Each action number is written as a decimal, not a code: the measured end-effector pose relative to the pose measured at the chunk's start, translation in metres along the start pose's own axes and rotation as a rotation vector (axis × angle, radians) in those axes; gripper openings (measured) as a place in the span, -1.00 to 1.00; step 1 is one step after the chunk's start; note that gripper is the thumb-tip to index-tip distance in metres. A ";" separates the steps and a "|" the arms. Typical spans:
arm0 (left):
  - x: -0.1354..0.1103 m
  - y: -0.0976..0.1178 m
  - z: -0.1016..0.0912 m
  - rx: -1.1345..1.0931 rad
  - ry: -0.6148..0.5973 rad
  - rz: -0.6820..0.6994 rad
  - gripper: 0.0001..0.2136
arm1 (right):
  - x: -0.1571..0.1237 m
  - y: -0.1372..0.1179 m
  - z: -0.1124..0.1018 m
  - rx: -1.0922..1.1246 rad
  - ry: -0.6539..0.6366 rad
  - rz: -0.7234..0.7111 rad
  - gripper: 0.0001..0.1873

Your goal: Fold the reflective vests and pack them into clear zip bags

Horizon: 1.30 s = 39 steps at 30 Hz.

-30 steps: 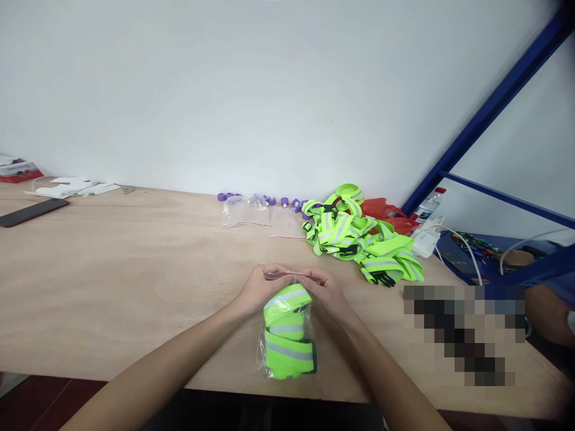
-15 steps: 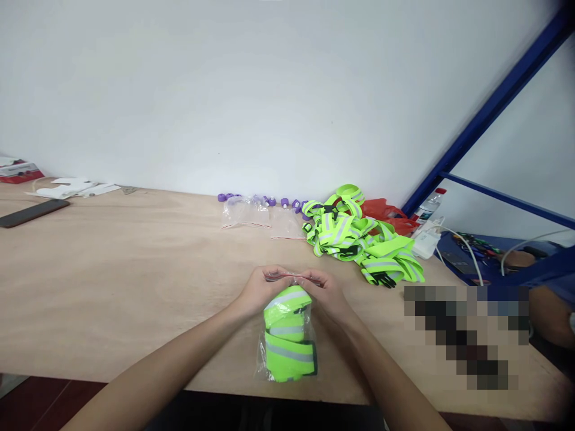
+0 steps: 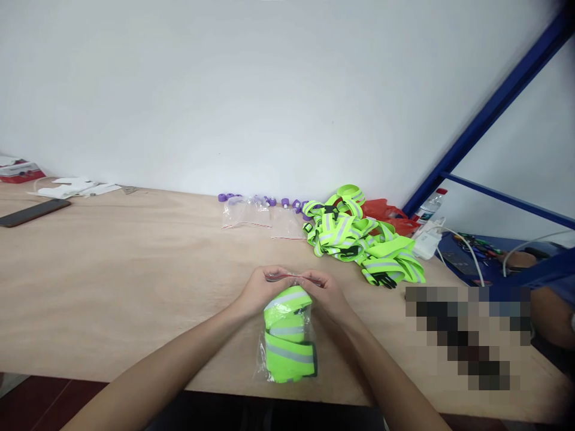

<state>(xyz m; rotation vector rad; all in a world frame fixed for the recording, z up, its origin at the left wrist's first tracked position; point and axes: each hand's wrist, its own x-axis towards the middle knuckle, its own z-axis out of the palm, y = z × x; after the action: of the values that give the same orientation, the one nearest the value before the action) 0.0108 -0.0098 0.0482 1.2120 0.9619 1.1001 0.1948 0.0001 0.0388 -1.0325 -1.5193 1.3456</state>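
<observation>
A clear zip-lock bag (image 3: 262, 365) with a folded neon-yellow reflective strap (image 3: 290, 353) inside lies toward the table's front edge. Its red-lined mouth is at the far end, pinched between the fingers of both hands. My left hand (image 3: 263, 286) grips the left part of that edge, and my right hand (image 3: 327, 292) the right part. The thumbs almost meet in the middle. Through the plastic, grey reflective stripes and a dark piece on the strap's right side show.
Behind the hands lie flat clear bags (image 3: 246, 214) and several purple items (image 3: 285, 203). A heap of neon straps with black buckles (image 3: 341, 230) sits to the right, near a red plastic bag (image 3: 386, 212) and a bottle (image 3: 431, 206). A dark phone-like slab (image 3: 33, 212) rests far left.
</observation>
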 end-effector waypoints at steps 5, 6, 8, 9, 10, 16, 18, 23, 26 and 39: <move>0.000 -0.001 -0.002 0.040 -0.005 0.026 -0.63 | 0.002 0.002 0.001 0.016 -0.018 -0.003 -0.62; 0.000 -0.001 -0.003 0.048 -0.006 0.026 -0.63 | 0.002 0.002 0.001 0.019 -0.019 -0.001 -0.62; -0.001 -0.001 -0.003 0.052 -0.005 0.023 -0.63 | 0.002 0.002 0.002 0.028 -0.022 0.010 -0.63; -0.001 -0.001 -0.003 0.049 -0.006 0.019 -0.63 | 0.002 0.002 0.002 0.033 -0.022 0.013 -0.64; -0.001 0.000 -0.002 0.046 -0.008 0.013 -0.62 | 0.002 0.002 0.002 0.037 -0.022 0.014 -0.64; -0.001 0.002 0.000 0.030 -0.017 -0.005 -0.61 | 0.002 0.003 0.000 0.042 -0.040 0.006 -0.64; -0.001 0.002 0.000 0.025 -0.013 -0.007 -0.61 | 0.002 0.004 0.000 0.045 -0.041 0.009 -0.65; -0.002 0.002 0.001 0.026 -0.005 -0.012 -0.62 | 0.001 0.002 0.001 0.039 -0.032 0.019 -0.65; -0.002 0.002 0.001 0.041 -0.005 -0.002 -0.63 | 0.002 0.001 0.001 0.041 -0.035 0.026 -0.63; -0.001 0.002 -0.001 0.064 -0.018 0.005 -0.61 | 0.001 0.001 0.000 0.016 -0.034 0.010 -0.62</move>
<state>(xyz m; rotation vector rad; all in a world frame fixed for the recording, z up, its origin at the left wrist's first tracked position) 0.0095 -0.0106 0.0499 1.2742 0.9872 1.0676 0.1945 0.0007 0.0382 -1.0130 -1.5282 1.3862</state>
